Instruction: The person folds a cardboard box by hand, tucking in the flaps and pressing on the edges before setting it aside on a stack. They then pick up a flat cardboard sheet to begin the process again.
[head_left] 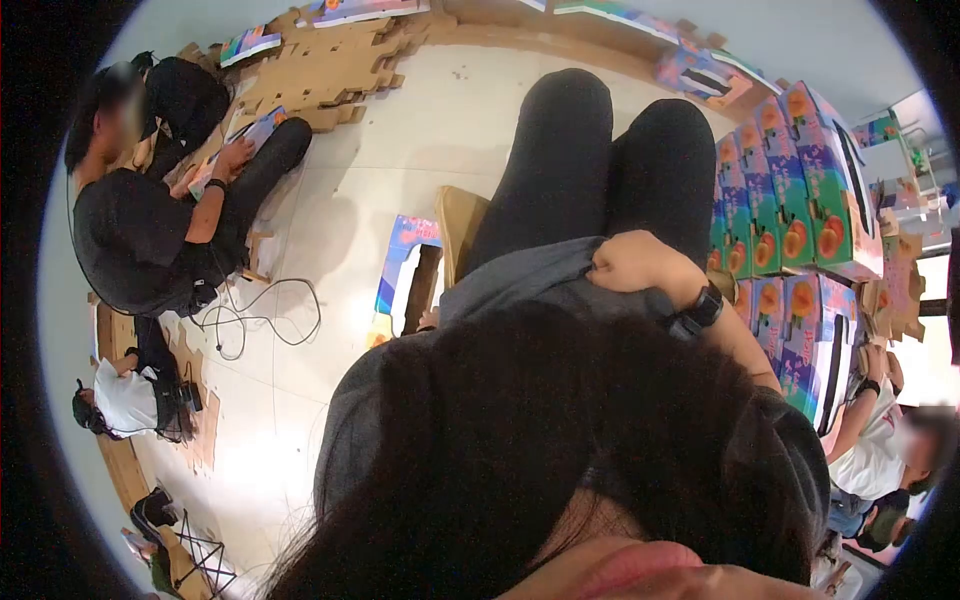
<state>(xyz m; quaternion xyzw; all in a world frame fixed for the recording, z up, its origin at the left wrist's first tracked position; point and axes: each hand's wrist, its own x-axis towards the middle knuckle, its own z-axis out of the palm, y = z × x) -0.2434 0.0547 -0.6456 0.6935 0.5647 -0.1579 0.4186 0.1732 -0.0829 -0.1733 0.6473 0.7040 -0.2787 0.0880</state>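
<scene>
My right hand, with a dark watch on the wrist, rests over my lap. Its fingers are curled closed on the hem of my grey shirt. Only a sliver of my left hand shows past my shoulder and hair, at the near edge of a printed carton. This carton has a pink and blue border, a white panel and a dark brown gap. Whether those fingers grip it is hidden. My legs in dark trousers stretch forward, and a tan chair part stands by my left thigh.
Stacked peach-printed cartons rise close on my right. Flattened cardboard lies ahead on the left. A seated person handles a printed carton. Loose cable crosses the floor. Another person reaches toward the right-hand stack.
</scene>
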